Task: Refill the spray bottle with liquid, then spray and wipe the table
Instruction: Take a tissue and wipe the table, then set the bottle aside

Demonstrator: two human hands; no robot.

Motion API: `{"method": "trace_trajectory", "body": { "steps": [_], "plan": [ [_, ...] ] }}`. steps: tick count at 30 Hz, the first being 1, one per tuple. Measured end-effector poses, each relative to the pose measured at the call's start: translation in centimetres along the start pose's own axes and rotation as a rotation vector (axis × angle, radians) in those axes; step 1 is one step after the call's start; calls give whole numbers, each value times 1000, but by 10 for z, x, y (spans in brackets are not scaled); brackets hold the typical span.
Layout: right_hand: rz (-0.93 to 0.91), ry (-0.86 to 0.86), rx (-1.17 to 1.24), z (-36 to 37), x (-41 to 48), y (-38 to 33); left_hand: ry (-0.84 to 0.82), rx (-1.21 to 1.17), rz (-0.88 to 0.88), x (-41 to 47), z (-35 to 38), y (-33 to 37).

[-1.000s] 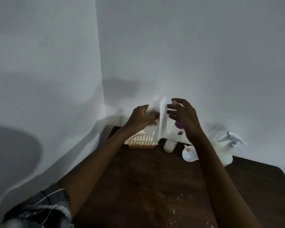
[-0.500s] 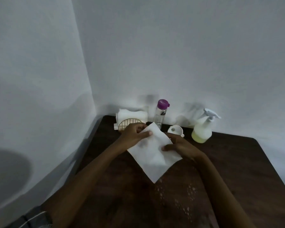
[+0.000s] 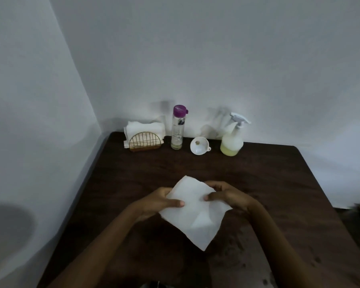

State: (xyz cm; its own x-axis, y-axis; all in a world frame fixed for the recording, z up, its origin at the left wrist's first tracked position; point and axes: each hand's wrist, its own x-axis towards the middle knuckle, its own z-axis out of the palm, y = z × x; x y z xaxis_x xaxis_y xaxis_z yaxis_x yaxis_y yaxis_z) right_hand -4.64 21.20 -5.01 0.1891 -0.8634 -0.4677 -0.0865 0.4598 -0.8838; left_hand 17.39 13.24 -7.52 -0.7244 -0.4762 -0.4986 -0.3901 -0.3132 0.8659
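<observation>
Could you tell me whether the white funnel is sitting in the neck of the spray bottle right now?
No, the funnel lies on the table between the purple-capped bottle and the spray bottle, whose trigger head is on.

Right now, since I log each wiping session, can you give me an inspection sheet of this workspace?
Surface: dark wooden table, droplets near its front edge.
Job's things: spray bottle upright, yellowish liquid low; paper towel held above the table.
Clutter: funnel on its side; purple-capped bottle upright; napkin holder stocked.
Grips: left hand and right hand each pinch the towel.
Cables: nothing seen.
Surroundings: white walls, corner at left.
</observation>
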Motion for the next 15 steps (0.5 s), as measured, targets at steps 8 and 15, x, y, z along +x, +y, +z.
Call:
{"method": "trace_trajectory", "body": {
  "steps": [8, 15],
  "plan": [
    [-89, 603, -41, -2, -8, 32, 274, 19, 12, 24, 40, -9],
    [-257, 910, 33, 48, -10, 48, 456, -189, -3, 43, 83, 11]
  ]
}}
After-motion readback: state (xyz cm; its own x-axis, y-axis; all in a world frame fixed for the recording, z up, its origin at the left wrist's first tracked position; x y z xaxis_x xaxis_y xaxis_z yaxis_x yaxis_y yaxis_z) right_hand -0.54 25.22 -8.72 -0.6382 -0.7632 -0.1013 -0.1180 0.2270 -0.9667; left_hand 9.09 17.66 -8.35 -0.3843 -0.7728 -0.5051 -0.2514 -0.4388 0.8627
